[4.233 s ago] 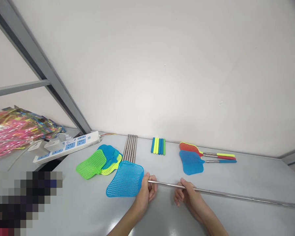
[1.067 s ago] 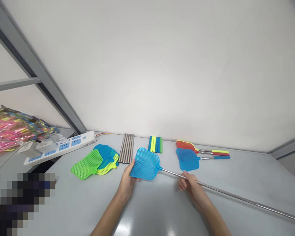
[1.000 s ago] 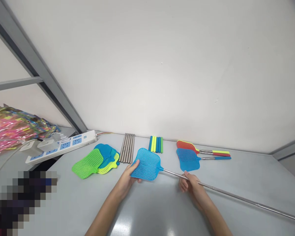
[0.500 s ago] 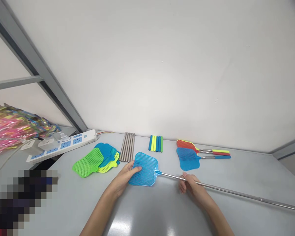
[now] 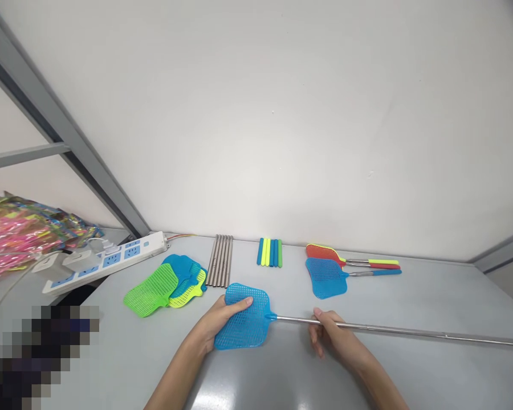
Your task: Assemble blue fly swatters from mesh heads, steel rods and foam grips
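Observation:
A blue fly swatter (image 5: 248,324) with a long extended metal rod lies across the space before me. My left hand (image 5: 217,320) grips its mesh head by the left edge, thumb on top. Around the rod, not far from the head, my right hand (image 5: 331,331) is closed, its thumb and forefinger at the metal. The rod runs off past the right edge of the view, so its far end is hidden. Behind my right hand lie several finished-looking swatters, a blue one (image 5: 327,279) in front and a red one (image 5: 325,252) behind.
Loose green (image 5: 151,290), blue and yellow swatter heads overlap at the left. Several metal rods (image 5: 219,262) and coloured grip sleeves (image 5: 269,252) lie in rows near the wall. A power strip (image 5: 111,260) and plastic-wrapped packages (image 5: 25,239) are at far left.
Both hands and the swatter have come slightly lower in view, and the head has moved a little left. The rod lies closer to level. Both hands keep their hold.

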`<control>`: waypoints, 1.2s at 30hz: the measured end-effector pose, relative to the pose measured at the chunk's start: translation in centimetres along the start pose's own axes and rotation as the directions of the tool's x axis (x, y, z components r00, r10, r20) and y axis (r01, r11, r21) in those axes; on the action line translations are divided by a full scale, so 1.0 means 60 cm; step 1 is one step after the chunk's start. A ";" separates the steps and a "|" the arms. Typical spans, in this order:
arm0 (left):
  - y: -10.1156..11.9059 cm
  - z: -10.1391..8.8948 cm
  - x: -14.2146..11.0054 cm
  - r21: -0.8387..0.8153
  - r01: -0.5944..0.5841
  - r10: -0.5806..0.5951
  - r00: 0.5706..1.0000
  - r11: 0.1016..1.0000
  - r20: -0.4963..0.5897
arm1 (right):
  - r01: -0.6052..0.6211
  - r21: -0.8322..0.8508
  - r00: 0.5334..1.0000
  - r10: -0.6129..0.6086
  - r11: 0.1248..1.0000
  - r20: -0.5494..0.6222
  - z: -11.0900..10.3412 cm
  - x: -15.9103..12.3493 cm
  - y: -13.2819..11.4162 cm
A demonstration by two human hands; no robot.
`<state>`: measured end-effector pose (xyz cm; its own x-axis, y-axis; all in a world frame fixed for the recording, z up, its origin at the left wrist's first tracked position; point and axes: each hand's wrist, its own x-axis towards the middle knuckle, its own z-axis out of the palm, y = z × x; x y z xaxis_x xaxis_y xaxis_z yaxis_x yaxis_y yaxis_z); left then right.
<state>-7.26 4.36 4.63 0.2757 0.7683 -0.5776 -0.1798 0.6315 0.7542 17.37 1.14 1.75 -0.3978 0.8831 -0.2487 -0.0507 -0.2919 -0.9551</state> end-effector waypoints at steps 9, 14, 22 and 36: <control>0.001 0.016 -0.004 0.065 -0.032 0.032 0.999 0.997 -0.006 | 0.000 0.077 0.999 -0.004 0.997 0.054 0.025 0.009 0.005; 0.000 0.014 -0.005 0.047 -0.029 0.030 1.000 0.998 -0.008 | 0.017 0.199 0.998 -0.028 0.980 0.052 0.028 0.013 0.013; -0.007 0.007 0.001 0.072 -0.035 0.037 0.999 0.997 -0.029 | 0.013 0.229 0.998 -0.026 0.973 0.053 0.030 0.015 0.012; 0.001 0.024 -0.008 0.083 -0.053 0.059 0.996 0.995 -0.071 | -0.012 0.217 0.999 0.004 0.976 0.039 0.035 0.015 0.006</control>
<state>-6.02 3.91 5.41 0.1966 0.8095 -0.5533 -0.1148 0.5794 0.8069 15.08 1.05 1.49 -0.4331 0.8671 -0.2460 -0.2438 -0.3754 -0.8942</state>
